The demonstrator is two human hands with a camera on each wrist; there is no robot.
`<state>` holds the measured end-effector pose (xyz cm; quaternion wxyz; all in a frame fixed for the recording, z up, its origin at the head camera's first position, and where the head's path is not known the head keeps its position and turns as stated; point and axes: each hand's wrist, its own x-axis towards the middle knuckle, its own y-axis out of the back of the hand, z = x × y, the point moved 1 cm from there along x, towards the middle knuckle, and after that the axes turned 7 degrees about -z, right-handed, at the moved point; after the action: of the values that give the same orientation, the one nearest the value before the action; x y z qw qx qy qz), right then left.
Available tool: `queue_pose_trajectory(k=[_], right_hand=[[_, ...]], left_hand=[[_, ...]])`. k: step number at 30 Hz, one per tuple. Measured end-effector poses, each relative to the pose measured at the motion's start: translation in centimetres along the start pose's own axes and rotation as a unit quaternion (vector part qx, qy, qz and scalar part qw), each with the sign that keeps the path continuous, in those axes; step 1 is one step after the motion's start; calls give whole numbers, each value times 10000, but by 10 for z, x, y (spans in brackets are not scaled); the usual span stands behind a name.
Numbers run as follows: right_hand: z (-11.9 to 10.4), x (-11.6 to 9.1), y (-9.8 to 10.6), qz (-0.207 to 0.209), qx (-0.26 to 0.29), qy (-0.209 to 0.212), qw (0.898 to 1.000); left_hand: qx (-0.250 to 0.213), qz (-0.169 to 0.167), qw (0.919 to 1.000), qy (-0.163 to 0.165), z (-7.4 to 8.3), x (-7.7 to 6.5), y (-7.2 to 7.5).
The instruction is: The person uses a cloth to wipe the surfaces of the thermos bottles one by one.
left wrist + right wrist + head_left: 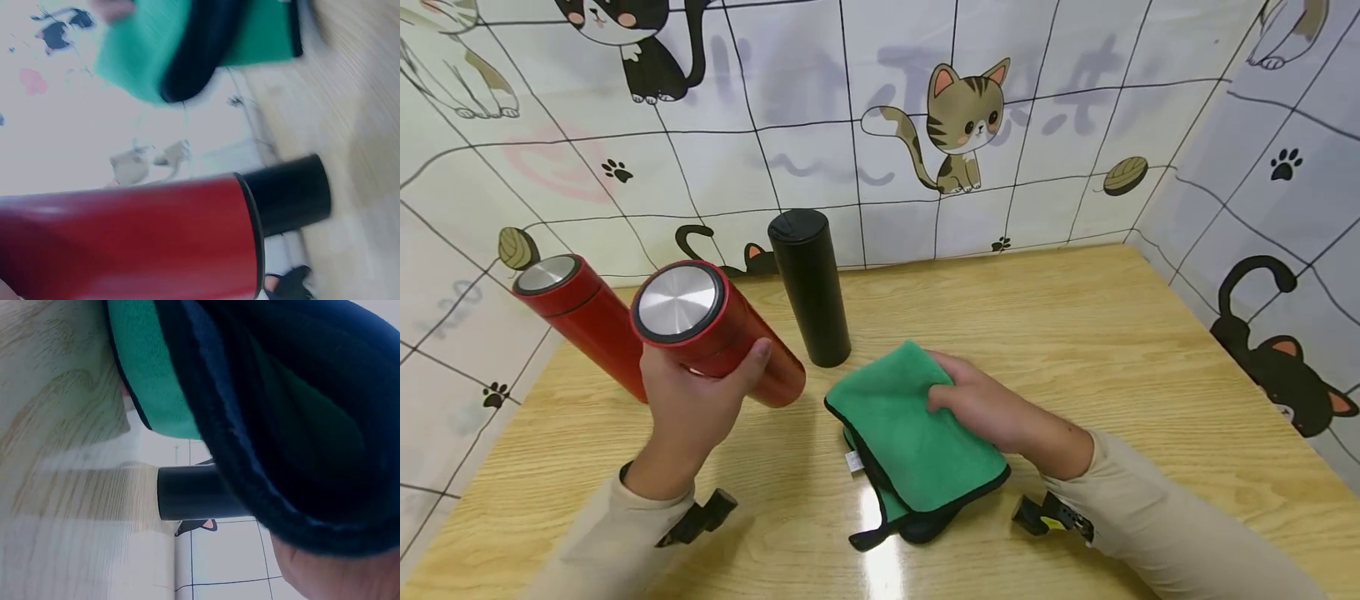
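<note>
In the head view my left hand (pixel 688 408) grips a red thermos (pixel 733 350) with a silver lid, its body tilted. The lower end of that same red thermos (pixel 144 237) fills much of the left wrist view. My right hand (pixel 977 400) pinches a folded green cloth (pixel 917 433) with black edging, thumb on top. A small white tag hangs from the cloth's left side. Seen from the right wrist, the cloth (pixel 150 375) hangs in loose folds over the table, its dark inner side facing the camera.
Behind the left hand stands a second red thermos (pixel 587 325). A black thermos (pixel 812 287) stands upright toward the back of the wooden table (pixel 1037 325). Cat-patterned sheeting (pixel 805 100) walls the table at the back and both sides.
</note>
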<state>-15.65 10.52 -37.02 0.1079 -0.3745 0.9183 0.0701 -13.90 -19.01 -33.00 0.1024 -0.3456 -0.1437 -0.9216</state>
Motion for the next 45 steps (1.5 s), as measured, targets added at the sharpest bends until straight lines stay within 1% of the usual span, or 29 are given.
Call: queue_pose_trajectory(k=[2, 4, 9, 12, 15, 19, 24, 29, 32, 37, 41, 45], right_hand=[[1, 0, -1, -71, -85, 16, 9999], [1, -1, -1, -150, -146, 50, 9998], [0, -1, -2, -395, -302, 285, 9984], [-2, -2, -2, -459, -375, 404, 9974], [-3, -2, -2, -458, -374, 459, 9972], [-4, -2, -3, -448, -398, 513, 9969], [-6, -2, -4, -438, -501, 635, 9958], [-6, -2, -5, -454, -571, 721, 9947], [-6, -2, -5, -468, -596, 761, 9942], [-6, -3, -5, -484, -626, 812, 9936], [-6, -4, -6, -457, -644, 782, 9938], [-5, -5, -6, -402, -691, 725, 9942]], left_hand=[[241, -11, 9993, 282, -11, 5, 2], [324, -57, 9980, 531, -22, 11, 3], [393, -308, 9932, 1053, -46, 25, 2], [445, -386, 9896, 1315, -57, 32, 1], [433, -414, 9868, 1506, -67, 38, 0], [319, -465, 9853, 1612, -77, 43, -2], [255, -505, 9842, 1675, -83, 45, -4], [349, -470, 9835, 1710, -84, 45, -4], [334, -531, 9830, 1726, -85, 47, -6], [340, -724, 9770, 1978, -87, 49, -10], [430, -866, 9711, 2184, -88, 48, -10], [435, -1081, 9671, 2263, -88, 47, -10]])
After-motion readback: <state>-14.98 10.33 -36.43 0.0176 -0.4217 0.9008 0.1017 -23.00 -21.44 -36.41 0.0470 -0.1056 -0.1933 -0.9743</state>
